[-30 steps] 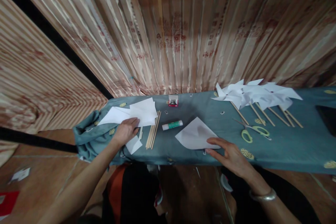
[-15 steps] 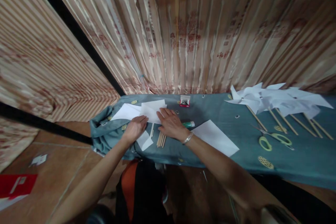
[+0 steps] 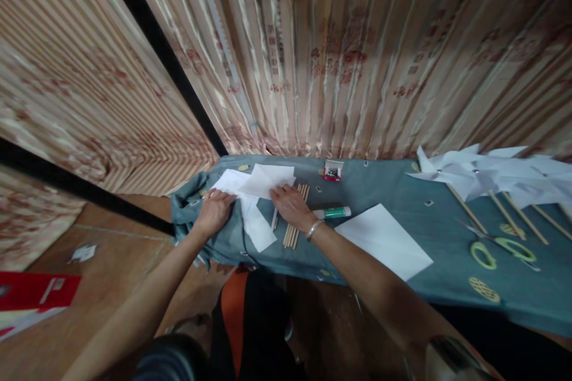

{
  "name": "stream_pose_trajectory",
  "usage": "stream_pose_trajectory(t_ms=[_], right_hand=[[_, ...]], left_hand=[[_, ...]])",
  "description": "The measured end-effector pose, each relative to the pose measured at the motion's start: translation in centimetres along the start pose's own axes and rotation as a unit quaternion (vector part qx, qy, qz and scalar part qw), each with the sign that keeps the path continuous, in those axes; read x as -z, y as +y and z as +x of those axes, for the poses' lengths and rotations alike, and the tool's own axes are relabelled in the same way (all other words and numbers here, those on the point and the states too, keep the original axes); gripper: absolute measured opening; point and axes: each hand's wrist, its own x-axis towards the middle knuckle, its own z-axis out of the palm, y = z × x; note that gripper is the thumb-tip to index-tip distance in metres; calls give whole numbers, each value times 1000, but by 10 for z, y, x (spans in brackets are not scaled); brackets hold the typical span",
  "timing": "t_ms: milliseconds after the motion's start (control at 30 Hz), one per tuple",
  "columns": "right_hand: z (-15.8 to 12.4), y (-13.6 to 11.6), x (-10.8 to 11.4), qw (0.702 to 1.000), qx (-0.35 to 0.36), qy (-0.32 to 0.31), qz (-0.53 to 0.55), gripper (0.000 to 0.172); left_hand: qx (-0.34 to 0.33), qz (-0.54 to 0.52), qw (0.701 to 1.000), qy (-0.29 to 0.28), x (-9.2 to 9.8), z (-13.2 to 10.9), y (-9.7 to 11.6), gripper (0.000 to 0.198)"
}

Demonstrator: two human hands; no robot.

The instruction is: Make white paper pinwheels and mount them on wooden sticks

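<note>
My right hand (image 3: 289, 207) is closed on the lower right edge of a white paper sheet (image 3: 267, 180). That sheet overlaps other white paper (image 3: 230, 179) at the left end of the table. My left hand (image 3: 216, 212), fingers curled together, is at the lower edge of this other paper; its fingertips are partly hidden. A strip of white paper (image 3: 260, 230) extends toward me between the hands. A thin white stick or pen (image 3: 274, 219) lies beside it. Several wooden sticks (image 3: 291, 236) lie partly under my right hand, next to a green and white glue stick (image 3: 336, 212).
A square white sheet (image 3: 386, 241) lies right of my forearm. A small red box of metal pins (image 3: 332, 171) sits at the back. Green-handled scissors (image 3: 484, 255) and several white paper pinwheels (image 3: 478, 174) on sticks are at the right. A curtain (image 3: 335, 71) hangs behind the table.
My left hand has moved off the upper sheet, leftward onto the other paper. My right hand keeps to the sheet's lower right edge. The view has shifted left, and more of the wooden sticks shows.
</note>
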Motion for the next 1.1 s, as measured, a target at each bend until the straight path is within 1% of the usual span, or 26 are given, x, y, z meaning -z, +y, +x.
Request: stream_pose_trajectory(t_ms=[133, 233, 300, 400, 467, 533, 600, 667, 733, 800, 867, 933, 967, 1033, 1067, 1100], right_hand=[[8, -9, -4, 999, 34, 2, -10, 26], [11, -18, -7, 997, 77, 0, -9, 24], [12, -23, -8, 994, 105, 5, -7, 23], [8, -26, -7, 993, 114, 23, -2, 25], [1, -23, -2, 994, 105, 39, 6, 30], [-13, -16, 7, 993, 96, 57, 24, 36], [-33, -6, 20, 993, 79, 69, 57, 43], [-59, 9, 34, 990, 50, 83, 101, 44], [-90, 28, 46, 985, 1, 102, 141, 41], [-126, 51, 51, 976, -49, 125, 171, 39], [-164, 73, 48, 968, -112, 136, 180, 37], [-201, 91, 41, 958, -172, 136, 186, 37], [-219, 98, 36, 951, -199, 137, 195, 37], [-249, 106, 29, 938, -241, 146, 203, 36], [-261, 108, 27, 932, -259, 152, 202, 37], [-271, 109, 25, 929, -269, 153, 201, 37]], left_hand=[[11, -47, 997, 53, 16, -6, -3, 32], [34, -47, 996, 63, 26, -2, -4, 30], [43, -34, 997, 52, 25, 5, -3, 30], [44, -31, 998, 19, 12, 15, 0, 31], [53, -42, 998, -6, 2, 18, 2, 31], [63, -59, 996, -9, -5, 18, 4, 32], [67, -74, 995, 19, -5, 15, 8, 35], [62, -96, 991, 65, 3, 13, 22, 39], [31, -148, 983, 102, 15, 11, 50, 40], [-25, -223, 967, 122, 27, 10, 94, 38], [-108, -303, 941, 102, 35, 7, 150, 34], [-203, -356, 910, 56, 37, 2, 208, 32], [-238, -369, 898, 29, 35, 0, 235, 37], [-281, -379, 882, -8, 30, -4, 276, 59], [-299, -378, 876, -27, 26, -5, 290, 72], [-311, -375, 872, -43, 22, -5, 300, 83]])
